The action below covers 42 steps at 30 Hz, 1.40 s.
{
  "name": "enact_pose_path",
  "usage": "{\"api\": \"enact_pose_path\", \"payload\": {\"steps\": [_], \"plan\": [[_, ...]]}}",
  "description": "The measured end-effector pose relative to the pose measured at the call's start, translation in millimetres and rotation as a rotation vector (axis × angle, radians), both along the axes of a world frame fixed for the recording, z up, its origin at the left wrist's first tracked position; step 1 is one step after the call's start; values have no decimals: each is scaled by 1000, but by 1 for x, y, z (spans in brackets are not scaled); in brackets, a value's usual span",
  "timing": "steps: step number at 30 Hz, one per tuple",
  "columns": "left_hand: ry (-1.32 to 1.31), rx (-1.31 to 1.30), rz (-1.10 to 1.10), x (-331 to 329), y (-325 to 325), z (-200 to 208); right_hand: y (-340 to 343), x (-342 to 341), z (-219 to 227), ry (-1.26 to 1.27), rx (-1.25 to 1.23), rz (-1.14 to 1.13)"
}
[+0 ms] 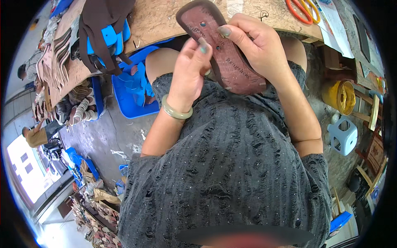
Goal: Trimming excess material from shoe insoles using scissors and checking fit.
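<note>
A reddish-brown shoe sole (pixel 235 70) with a darker rim and small holes is held tilted over my lap, its far end reaching above the table edge. My left hand (pixel 188 68), with a pale bangle at the wrist, pinches its left edge, thumb close to the holes. From the right side my right hand (pixel 260 49) grips it, thumb lying on the upper face and fingers curled underneath. Whatever lies beneath the sole in my fingers is hidden.
Dark brown strap pieces (pixel 97 25) and blue pieces (pixel 109 36) lie on the wooden table (pixel 159 20) at left. Orange-handled scissors (pixel 298 12) rest at right near papers (pixel 336 33). Around me stand a blue bin (pixel 126 105), a yellow bucket (pixel 331 94) and a pale-blue stool (pixel 349 138).
</note>
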<state>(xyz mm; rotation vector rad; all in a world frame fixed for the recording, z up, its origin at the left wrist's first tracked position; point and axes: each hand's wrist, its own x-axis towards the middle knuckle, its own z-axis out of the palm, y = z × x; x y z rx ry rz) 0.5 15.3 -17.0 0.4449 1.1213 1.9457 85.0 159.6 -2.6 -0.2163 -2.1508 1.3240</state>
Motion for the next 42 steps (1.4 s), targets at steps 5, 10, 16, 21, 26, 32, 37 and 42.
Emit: {"api": "enact_pose_path", "payload": {"steps": [5,10,16,21,26,32,37,42], "plan": [[-3,53,-27,2,-1,0,17,3,16,-40,-7,109],[-11,81,57,0,-1,4,27,29,15,-185,-250,-24],[-44,90,16,1,3,-1,-15,23,5,-133,-423,5],[142,171,71,0,6,6,-16,14,1,-55,-661,75],[198,189,79,-4,14,2,-11,9,7,-71,-767,155],[81,292,-30,-10,11,-1,-2,20,-3,-249,-542,191],[156,146,-9,0,9,-9,-8,16,-11,-173,-731,167],[210,97,64,0,9,-10,-31,12,-7,-44,-315,-36]]}}
